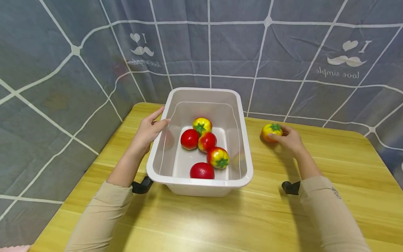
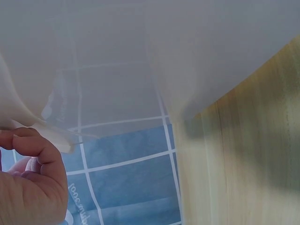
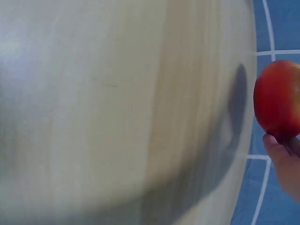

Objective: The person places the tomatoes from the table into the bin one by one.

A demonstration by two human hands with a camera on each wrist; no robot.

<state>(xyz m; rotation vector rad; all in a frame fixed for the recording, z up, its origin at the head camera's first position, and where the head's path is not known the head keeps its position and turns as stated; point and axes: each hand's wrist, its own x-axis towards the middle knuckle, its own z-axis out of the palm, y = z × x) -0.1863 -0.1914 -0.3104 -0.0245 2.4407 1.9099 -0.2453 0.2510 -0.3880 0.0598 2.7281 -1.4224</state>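
Note:
A light grey plastic bin (image 1: 199,190) sits on the wooden table, its left rim gripped by my left hand (image 1: 148,131), thumb over the edge. In the left wrist view, the curled fingers of my left hand (image 2: 33,180) show at the bin's rim. Several red and yellow tomatoes lie inside, among them a yellow-red one with a green leafy top (image 1: 218,157) and a plain red one (image 1: 202,170). To the right of the bin, my right hand (image 1: 291,141) holds another red-yellow tomato (image 1: 267,130) between thumb and fingers. The right wrist view shows the red side of this tomato (image 3: 279,98).
The wooden table (image 1: 340,161) runs up to a blue-grey curtain (image 1: 236,45) with white lines, which hangs behind it and along the left side. Black wrist mounts (image 1: 141,185) are strapped at both forearms. A pink scalloped edge (image 1: 15,248) shows at the lower left.

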